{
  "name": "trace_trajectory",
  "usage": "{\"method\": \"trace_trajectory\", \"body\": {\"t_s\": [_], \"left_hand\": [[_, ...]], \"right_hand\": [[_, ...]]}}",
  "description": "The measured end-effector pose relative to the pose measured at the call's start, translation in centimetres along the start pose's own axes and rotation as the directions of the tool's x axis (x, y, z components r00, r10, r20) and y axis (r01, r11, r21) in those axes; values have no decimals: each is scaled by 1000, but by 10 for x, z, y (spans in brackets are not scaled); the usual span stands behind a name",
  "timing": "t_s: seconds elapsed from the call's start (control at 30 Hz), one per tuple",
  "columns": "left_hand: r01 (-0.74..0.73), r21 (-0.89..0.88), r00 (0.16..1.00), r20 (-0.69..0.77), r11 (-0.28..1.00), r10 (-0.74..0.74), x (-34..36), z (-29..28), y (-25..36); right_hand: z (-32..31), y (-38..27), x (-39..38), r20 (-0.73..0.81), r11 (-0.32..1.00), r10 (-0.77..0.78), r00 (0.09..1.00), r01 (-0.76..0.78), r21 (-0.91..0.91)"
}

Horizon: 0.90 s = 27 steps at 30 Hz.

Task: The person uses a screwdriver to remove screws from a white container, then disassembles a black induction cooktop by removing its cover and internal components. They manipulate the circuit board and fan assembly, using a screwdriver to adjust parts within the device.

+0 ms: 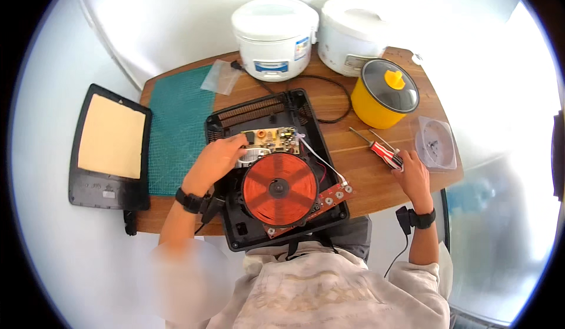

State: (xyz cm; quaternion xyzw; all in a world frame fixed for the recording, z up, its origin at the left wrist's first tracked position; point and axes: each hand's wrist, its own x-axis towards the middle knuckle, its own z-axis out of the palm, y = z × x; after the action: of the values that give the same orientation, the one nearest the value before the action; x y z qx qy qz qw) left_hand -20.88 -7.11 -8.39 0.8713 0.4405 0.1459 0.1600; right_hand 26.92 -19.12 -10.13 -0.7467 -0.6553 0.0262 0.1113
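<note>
Resting: left hand lies loosely curled on the opened induction cooker, fingertips at its circuit board
Coil: copper coil just right of that hand
Right hand: right hand closing its fingers on the red-handled screwdrivers on the wooden table
Beyond them: yellow pot

A single head-worn fisheye view looks steeply down, close over the wooden table, edges bending.
</note>
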Motion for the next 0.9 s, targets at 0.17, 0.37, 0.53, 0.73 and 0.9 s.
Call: {"method": "trace_trajectory", "body": {"t_s": [0.17,0.37,0.53,0.73,0.9], "left_hand": [[-23,-11,999,-39,1000,23,-5,1,-2],[11,28,1000,-8,1000,-11,-5,2,-2],[88,43,995,44,995,-90,-5,0,2],[116,60,992,53,991,-119,-5,1,0],[70,43,997,26,997,-71,-5,2,0]], "right_hand": [[-10,-13,2,-24,998,23,999,-22,55],[-55,-49,5,-138,885,79,987,-6,466],[-90,-92,23,-325,776,-40,945,234,586],[-98,-176,87,-345,512,-476,809,574,639],[-84,-251,130,-257,444,-626,736,608,659]]}}
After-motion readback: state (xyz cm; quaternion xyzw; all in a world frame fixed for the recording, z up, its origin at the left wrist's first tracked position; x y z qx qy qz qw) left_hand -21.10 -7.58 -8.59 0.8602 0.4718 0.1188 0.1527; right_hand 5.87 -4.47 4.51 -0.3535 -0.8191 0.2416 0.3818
